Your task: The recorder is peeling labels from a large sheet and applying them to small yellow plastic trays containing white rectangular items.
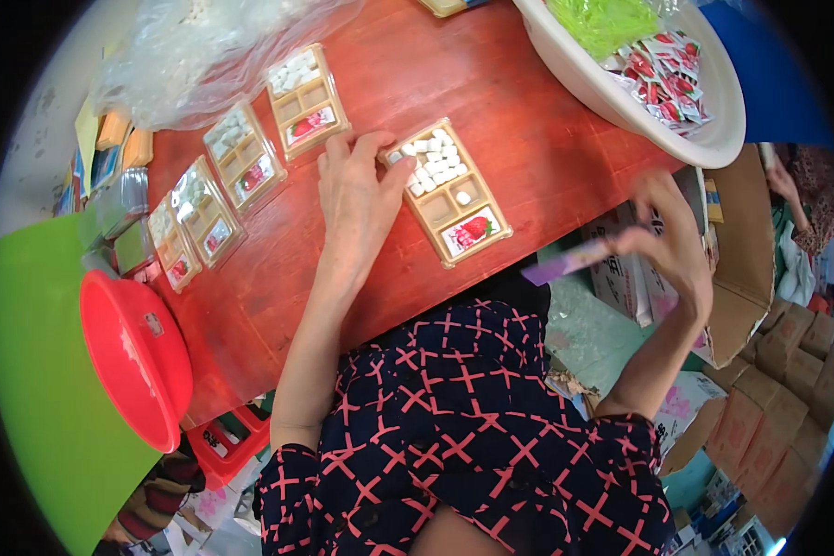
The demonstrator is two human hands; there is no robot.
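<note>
A tan compartment tray (473,200) lies on the red table, with small white pieces in its large section. One white piece sits in a small section, and a strawberry-printed sachet (473,230) fills the near one. My left hand (357,190) grips this tray at its far left edge, thumb over the rim. Off the table's right edge, my right hand (667,241) is closed on one end of a slim purple packet (565,263), slightly blurred. Several similar trays, such as a filled tray (306,100), stand in a slanting row to the left.
A white basin (727,125) at the far right holds strawberry sachets and bright green packets. Clear plastic bags (195,65) lie far left. A red bowl (139,361) stands at the left edge. Cardboard boxes (746,250) stand below on the right, near another person's hand (786,183).
</note>
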